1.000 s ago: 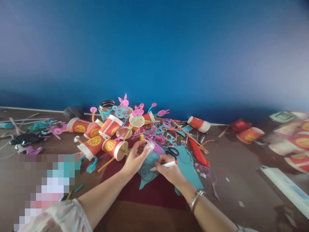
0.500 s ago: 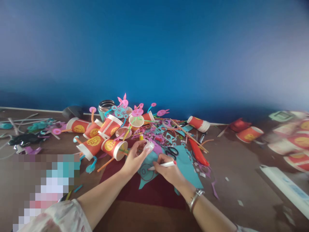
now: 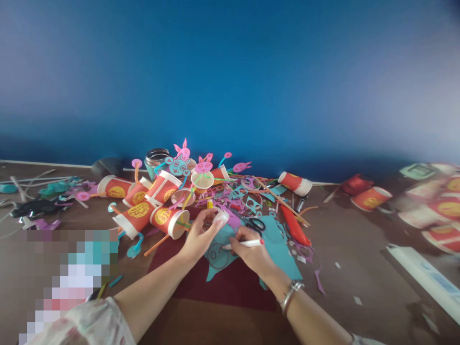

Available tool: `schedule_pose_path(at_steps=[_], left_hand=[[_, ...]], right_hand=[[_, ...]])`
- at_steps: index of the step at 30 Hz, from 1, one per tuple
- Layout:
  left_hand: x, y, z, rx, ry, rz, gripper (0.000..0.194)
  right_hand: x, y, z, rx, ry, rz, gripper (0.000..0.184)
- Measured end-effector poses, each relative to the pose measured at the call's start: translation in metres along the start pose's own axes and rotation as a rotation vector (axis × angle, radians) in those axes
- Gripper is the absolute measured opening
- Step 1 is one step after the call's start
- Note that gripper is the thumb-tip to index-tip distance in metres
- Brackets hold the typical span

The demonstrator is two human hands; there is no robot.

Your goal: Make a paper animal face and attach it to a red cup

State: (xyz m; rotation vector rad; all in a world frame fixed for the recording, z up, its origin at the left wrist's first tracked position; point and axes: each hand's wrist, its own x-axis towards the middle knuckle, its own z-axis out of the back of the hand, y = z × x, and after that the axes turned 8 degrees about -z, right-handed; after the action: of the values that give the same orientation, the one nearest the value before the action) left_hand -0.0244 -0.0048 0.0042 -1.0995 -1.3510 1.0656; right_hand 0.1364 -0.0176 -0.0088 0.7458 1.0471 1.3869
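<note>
My right hand [image 3: 247,251] is closed round a white marker [image 3: 253,243] with a red end, its tip on a teal paper cut-out [image 3: 212,270]. A dark outline of a large circle with a smaller oval inside is drawn on that paper. Between the fingers of my left hand [image 3: 199,235] is a small clear, round object [image 3: 222,218], too blurred to name, above the paper's far edge. Under the cut-out lies a dark red sheet [image 3: 194,290]. Black-handled scissors [image 3: 257,224] rest just beyond my right hand, beside a teal sheet [image 3: 282,249].
Red paper cups [image 3: 138,213] with straw limbs and paper animal faces crowd the left and back. Paper scraps [image 3: 253,203] cover the middle back. A red tube-like item [image 3: 295,227] lies to the right, more cups [image 3: 372,198] farther right, and a white strip [image 3: 424,280] near the right edge.
The marker tip has shifted slightly up on the teal paper, near the top of the drawn circle. My left hand and the clear round object have hardly moved.
</note>
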Motion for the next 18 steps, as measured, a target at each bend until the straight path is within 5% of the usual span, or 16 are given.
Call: schedule_pose_path(at_steps=[18], left_hand=[[-0.0002,0.0017,0.0002,-0.016,-0.002,-0.010,0.042]], right_hand=[[-0.0010,0.0034,0.0008,0.047,-0.016,-0.005,0.020]])
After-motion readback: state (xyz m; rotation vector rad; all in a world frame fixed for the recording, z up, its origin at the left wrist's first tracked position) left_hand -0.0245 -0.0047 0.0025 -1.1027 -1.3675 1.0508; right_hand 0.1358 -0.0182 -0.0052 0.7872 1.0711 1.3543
